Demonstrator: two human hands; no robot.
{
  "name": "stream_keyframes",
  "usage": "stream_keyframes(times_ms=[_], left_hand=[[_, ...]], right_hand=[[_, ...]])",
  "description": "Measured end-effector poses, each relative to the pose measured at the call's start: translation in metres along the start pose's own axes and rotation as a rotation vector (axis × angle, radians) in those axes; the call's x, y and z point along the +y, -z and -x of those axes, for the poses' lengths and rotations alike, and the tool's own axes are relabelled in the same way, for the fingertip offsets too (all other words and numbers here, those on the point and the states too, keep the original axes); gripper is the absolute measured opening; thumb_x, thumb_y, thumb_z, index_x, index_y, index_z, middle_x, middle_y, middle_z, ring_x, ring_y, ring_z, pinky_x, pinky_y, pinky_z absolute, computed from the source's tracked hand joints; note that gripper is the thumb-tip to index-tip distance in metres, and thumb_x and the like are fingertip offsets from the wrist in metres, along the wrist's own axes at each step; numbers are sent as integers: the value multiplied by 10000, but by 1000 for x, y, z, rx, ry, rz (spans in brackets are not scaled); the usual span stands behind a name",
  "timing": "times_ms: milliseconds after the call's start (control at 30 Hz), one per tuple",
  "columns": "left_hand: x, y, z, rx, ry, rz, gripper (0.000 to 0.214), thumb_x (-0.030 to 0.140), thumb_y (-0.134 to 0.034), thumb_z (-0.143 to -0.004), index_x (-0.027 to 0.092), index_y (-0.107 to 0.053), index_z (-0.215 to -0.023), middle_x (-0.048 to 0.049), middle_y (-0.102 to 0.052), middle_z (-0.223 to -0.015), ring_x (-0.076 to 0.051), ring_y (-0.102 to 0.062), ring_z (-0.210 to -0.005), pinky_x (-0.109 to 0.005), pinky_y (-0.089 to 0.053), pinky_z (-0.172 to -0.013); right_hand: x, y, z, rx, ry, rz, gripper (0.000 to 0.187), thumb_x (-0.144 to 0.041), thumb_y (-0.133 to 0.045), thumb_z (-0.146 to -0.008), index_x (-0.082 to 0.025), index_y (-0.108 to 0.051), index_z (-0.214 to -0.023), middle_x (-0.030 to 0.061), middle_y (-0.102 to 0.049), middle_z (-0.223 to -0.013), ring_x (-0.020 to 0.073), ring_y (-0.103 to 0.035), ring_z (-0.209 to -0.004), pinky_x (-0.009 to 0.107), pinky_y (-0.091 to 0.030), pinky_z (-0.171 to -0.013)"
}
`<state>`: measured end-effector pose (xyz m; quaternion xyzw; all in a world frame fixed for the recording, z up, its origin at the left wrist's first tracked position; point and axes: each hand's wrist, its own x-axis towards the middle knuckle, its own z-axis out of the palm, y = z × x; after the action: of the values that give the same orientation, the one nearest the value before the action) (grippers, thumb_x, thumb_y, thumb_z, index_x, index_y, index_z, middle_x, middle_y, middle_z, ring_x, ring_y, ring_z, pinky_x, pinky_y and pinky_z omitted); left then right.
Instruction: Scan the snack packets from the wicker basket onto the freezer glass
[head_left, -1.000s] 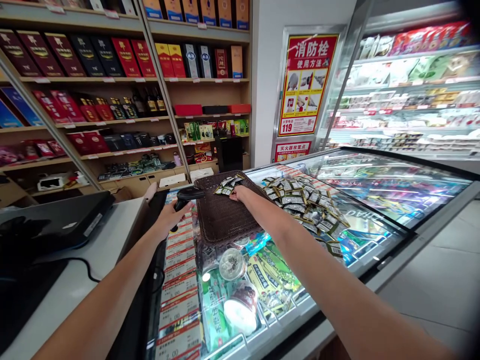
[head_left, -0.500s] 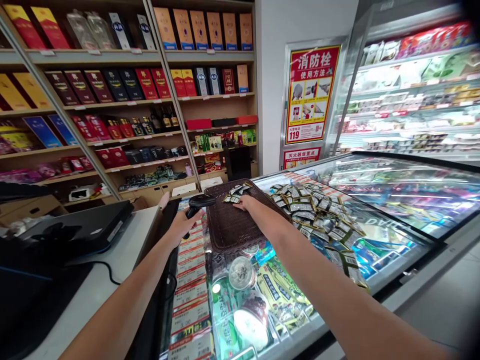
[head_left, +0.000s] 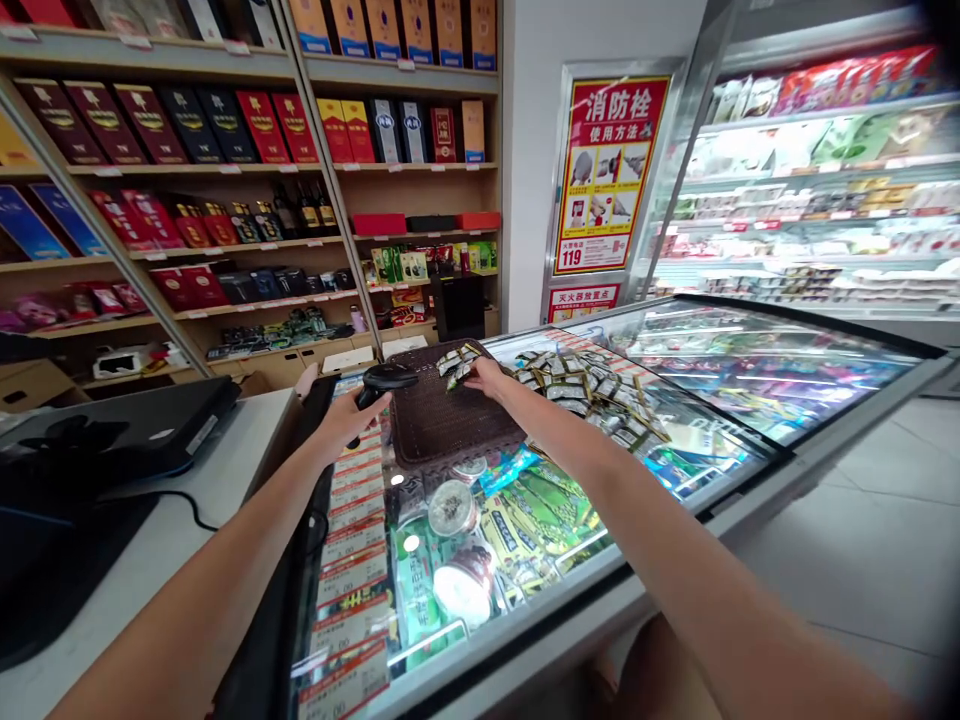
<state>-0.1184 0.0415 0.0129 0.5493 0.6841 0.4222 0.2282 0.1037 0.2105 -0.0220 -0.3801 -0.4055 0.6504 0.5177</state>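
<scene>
My left hand (head_left: 349,424) is closed around the handle of a black barcode scanner (head_left: 390,377), its head turned toward the basket. The dark brown woven basket (head_left: 439,432) rests on the glass lid of a chest freezer. A few small gold-and-silver snack packets (head_left: 456,360) are at the basket's far side. Over that side reaches my right hand (head_left: 489,379), fingers pinched on one packet; the fingertips are partly hidden. Right of the basket, a heap of similar packets (head_left: 574,388) is spread on the glass, partly behind my right forearm.
Under the freezer glass (head_left: 705,440) lie ice-cream packs and tubs. Price labels (head_left: 352,560) line its left edge. At left, a white counter (head_left: 251,440) carries a black device (head_left: 142,440) with a cable. Shelves of boxed goods (head_left: 375,225) stand behind; a lit display fridge (head_left: 810,200) is at right.
The view has shifted, so the scene sits further left and higher. My right hand has drawn slightly back from the basket's middle with a packet tilted at its fingers. The scanner stays in my left hand.
</scene>
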Motion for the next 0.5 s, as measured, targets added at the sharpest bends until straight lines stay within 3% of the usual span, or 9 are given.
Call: stream_keyframes(times_ms=[100,267,500], left_hand=[[25,-13,10,-63,-29,8,517,693,-755,-610,213,-595,-720,31,-566,-513,-124,-518,-469,-219,-349,-431],[66,-39,30,-145,-35,-1,536,712,-750,-606,212,-627,-755,14,-587,-512,-143,-542,-476,-229,-360,-435],[95,-70,47,-209,-86,10,550,711,-756,-603,198,-631,-755,12,-591,-550,-133,-552,-510,-237,-424,-490]], right_hand=[[-10,27,18,-17,-64,22,130,-248,-627,-855,-139,-617,-925,7,-624,-639,156,-614,-619,310,-575,-662],[-24,66,50,1,-48,-19,41,-154,-540,-822,-149,-569,-850,33,-629,-639,169,-622,-594,312,-590,-638],[-35,93,85,-20,-2,-44,69,-118,-507,-851,-152,-562,-830,11,-593,-608,153,-614,-598,319,-603,-652]])
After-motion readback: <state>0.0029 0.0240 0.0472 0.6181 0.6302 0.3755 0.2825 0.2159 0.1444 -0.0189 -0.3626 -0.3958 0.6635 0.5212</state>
